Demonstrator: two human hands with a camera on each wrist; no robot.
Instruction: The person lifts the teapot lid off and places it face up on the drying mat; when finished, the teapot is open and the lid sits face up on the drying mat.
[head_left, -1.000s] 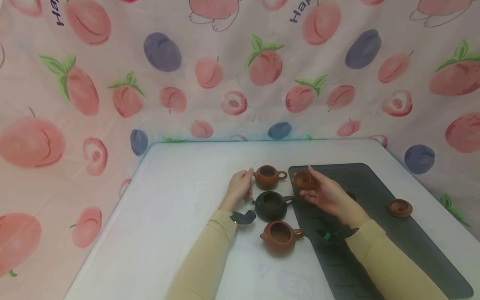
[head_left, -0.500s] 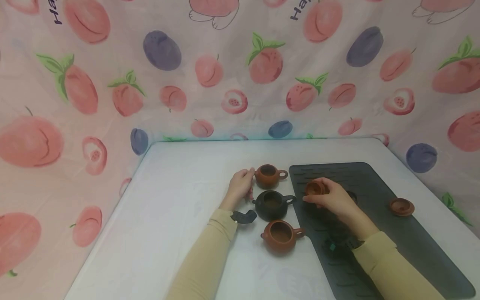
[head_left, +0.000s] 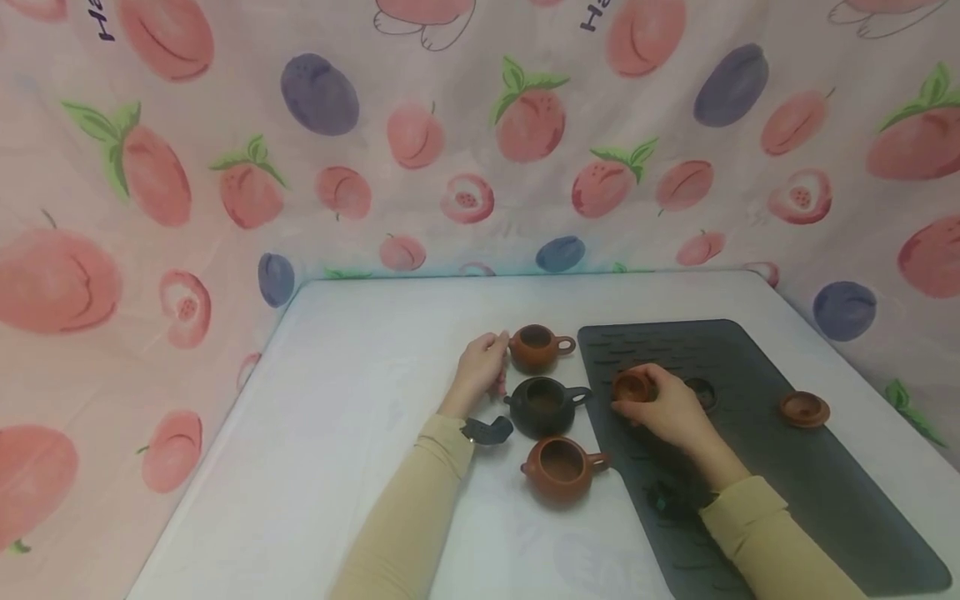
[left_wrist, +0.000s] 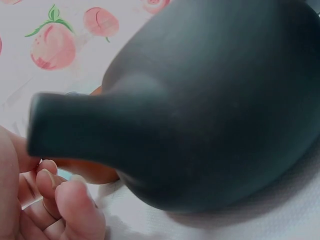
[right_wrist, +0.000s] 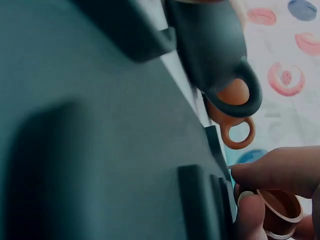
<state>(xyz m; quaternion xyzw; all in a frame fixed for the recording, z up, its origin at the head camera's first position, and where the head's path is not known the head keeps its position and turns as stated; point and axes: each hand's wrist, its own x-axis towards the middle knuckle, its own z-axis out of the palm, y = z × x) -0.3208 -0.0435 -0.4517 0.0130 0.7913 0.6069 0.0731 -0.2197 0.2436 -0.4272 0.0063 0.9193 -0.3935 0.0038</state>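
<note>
A white table (head_left: pixel 337 400) stands against a cloth backdrop (head_left: pixel 225 167) printed with peaches and plums. At the left of the working area the left hand (head_left: pixel 482 372) rests on the table surface, fingers loosely curled and holding nothing; its fingertips lie just beside the spout of the far brown teapot (head_left: pixel 537 347), though contact cannot be confirmed from the head view. In the left wrist view the curled fingers (left_wrist: pixel 55 195) sit close under the spout of the black teapot (left_wrist: pixel 200 105), which fills that frame. The three lidless teapots stand in a column: the far brown teapot at the back, the black teapot (head_left: pixel 543 405) in the middle, and the near brown teapot (head_left: pixel 561 469) at the front, all on the bare table just left of the dark grooved mat (head_left: pixel 787 483). On the mat the right hand (head_left: pixel 663 407) grips a small brown lid (head_left: pixel 632 387), fingers curled around it, with the lid low over or on the mat's left part; which of the two cannot be told. The right wrist view shows fingertips (right_wrist: pixel 250 210) pinching the lid (right_wrist: pixel 280 210). A dark lid (head_left: pixel 701 392) lies just right of that hand, partly hidden. Further right another brown lid (head_left: pixel 803 409) lies on the mat, well apart.
</note>
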